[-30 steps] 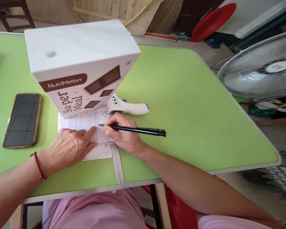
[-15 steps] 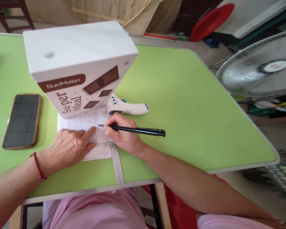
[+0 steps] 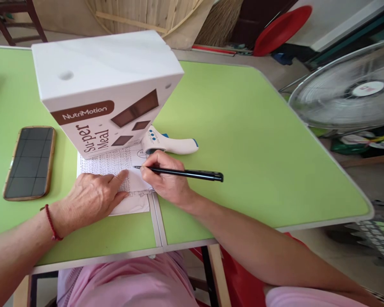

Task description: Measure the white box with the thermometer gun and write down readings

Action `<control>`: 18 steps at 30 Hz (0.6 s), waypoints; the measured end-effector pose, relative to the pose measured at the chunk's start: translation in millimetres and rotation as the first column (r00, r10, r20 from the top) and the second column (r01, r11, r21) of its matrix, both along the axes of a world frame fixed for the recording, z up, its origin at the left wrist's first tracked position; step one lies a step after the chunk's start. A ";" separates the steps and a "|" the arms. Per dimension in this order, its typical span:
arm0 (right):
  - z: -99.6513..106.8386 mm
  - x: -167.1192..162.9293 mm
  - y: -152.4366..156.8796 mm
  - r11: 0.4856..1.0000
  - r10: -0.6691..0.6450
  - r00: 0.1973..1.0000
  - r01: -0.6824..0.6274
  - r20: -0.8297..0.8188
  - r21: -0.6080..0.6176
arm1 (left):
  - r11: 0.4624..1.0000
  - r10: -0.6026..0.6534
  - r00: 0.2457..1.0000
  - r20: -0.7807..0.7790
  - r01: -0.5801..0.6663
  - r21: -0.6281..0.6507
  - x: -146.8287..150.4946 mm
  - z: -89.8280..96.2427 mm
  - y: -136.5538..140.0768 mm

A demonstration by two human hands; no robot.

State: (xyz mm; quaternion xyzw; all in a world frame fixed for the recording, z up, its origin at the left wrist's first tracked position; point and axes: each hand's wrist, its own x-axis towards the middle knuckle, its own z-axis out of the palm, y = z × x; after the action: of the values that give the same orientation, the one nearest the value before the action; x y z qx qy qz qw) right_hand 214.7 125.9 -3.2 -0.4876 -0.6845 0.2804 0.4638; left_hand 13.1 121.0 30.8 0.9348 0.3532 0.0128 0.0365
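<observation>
My right hand (image 3: 166, 179) grips a black pen (image 3: 192, 173), its tip at the right part of a sheet of paper (image 3: 131, 204) covered with small handwriting. Flat on the same sheet lies my left hand (image 3: 94, 194), fingers stretched out and pointing toward the pen tip; a red cord bracelet circles that wrist. A white box (image 3: 115, 100) printed "NutriMotion Super Meal" stands upright at the paper's far edge and hides part of it. Just beyond my right hand rests a white handheld infrared thermometer (image 3: 179, 146) with blue buttons, partly behind the box.
A phone (image 3: 31, 163) in a brown-edged case lies left of the paper on the green table (image 3: 259, 170). A metal seam runs across the tabletop near my right hand. To the right stands a large fan (image 3: 368, 88); a red plastic stool or basin (image 3: 283, 30) is behind.
My right hand and the pen have shifted very slightly to the right on the paper. My left hand stays in place on the sheet.
</observation>
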 end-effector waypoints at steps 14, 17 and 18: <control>1.5 1.1 0.4 0.999 0.028 0.999 -0.027 -0.033 0.024 | 0.999 -0.019 1.000 0.018 0.019 0.034 -1.7 -0.2 0.0; 0.9 0.5 0.2 0.999 0.015 0.999 -0.014 -0.045 0.040 | 0.999 -0.018 1.000 0.019 0.017 0.040 -1.3 -1.2 0.5; 0.4 0.2 0.2 0.999 0.015 0.999 -0.013 -0.045 0.039 | 0.999 -0.018 1.000 0.018 0.017 0.040 -1.1 -1.3 0.6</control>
State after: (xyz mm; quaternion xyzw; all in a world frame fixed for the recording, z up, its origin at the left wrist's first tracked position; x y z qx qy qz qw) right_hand 214.9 126.0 -2.8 -0.4671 -0.6826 0.2812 0.4866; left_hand 12.0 121.6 29.4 0.9382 0.3444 0.0279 0.0211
